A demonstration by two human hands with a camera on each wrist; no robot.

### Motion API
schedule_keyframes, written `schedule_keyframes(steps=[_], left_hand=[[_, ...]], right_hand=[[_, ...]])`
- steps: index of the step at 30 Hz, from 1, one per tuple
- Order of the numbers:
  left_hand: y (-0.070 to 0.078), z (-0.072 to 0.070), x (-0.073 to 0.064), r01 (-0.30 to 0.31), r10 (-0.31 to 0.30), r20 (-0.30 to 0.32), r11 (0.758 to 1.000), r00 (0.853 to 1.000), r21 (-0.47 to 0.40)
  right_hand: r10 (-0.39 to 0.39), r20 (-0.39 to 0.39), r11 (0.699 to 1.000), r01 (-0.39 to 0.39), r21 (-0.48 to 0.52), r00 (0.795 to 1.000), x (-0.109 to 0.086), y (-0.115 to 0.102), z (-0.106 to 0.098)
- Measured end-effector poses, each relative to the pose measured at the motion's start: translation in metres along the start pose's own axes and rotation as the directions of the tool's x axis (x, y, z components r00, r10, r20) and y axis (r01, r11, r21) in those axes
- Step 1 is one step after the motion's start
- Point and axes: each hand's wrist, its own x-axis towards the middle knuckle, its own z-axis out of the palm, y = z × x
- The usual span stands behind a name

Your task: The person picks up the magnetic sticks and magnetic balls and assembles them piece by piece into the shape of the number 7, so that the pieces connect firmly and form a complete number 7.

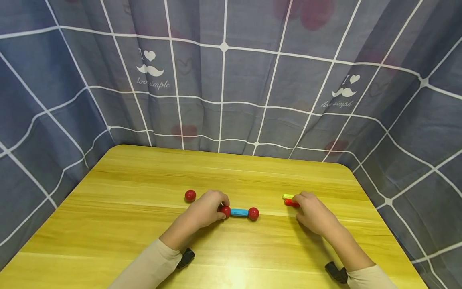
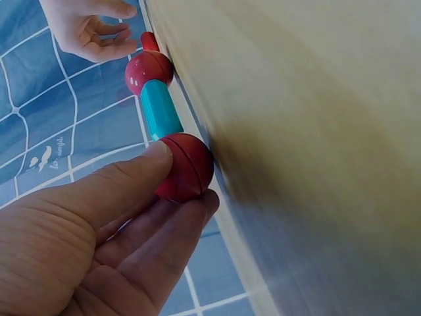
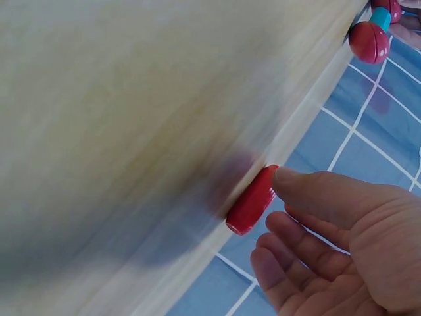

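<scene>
My left hand (image 1: 206, 209) pinches a red ball (image 2: 187, 168) between thumb and fingers. This ball forms one end of a dumbbell shape, with a ribbed blue rod (image 1: 240, 212) in the middle and a second red ball (image 1: 254, 213) at the far end. Over to the right, my right hand (image 1: 313, 211) reaches to a short red rod (image 3: 252, 201). One fingertip overlaps the rod's end in the right wrist view, while the other fingers stand apart from it, loosely bent. A yellow-green rod (image 1: 287, 196) lies right beside the red one, partly covered by the hand in the head view.
A loose red ball (image 1: 190, 196) lies on the wooden table (image 1: 108, 224), just beyond my left hand. Grey-blue curtains (image 1: 202, 76) with white grid lines hang round the table's back and sides. Black wrist devices (image 1: 335, 273) sit under both forearms.
</scene>
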Motion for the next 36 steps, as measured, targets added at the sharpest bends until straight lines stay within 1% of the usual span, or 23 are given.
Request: schedule_keyframes(steps=[3,9,14,22,27,36], left_hand=[[-0.0003,-0.0001,-0.0003,-0.003,0.003,-0.003,1.0,1.0,0.004],[0.0006,-0.0009,-0.0004,-0.003,0.003,-0.008,1.0,1.0,0.006],[0.0016,-0.0013,0.0,0.004,-0.003,-0.005,1.0,1.0,0.009],[0.0012,-0.001,-0.0003,0.011,-0.011,-0.001,1.0,1.0,0.015],[0.0018,-0.0013,-0.0004,0.01,-0.01,-0.005,1.0,1.0,0.013],[0.001,-0.0004,-0.0016,0.012,-0.012,-0.005,1.0,1.0,0.015]], right_hand=[[0.002,0.011,1.0,-0.002,0.001,1.0,0.0,-0.0003,0.0008],[0.008,-0.001,1.0,-0.008,-0.015,1.0,-0.0007,-0.0004,0.0023],[0.016,0.005,0.999,-0.016,-0.036,1.0,-0.0001,0.001,0.0038],[0.045,-0.03,0.998,-0.047,-0.051,0.999,0.0015,0.0015,0.0049],[0.041,-0.022,0.997,-0.042,-0.066,0.999,0.0028,0.003,0.006],[0.05,-0.01,0.997,-0.051,-0.053,0.999,0.0044,0.0022,0.0088]])
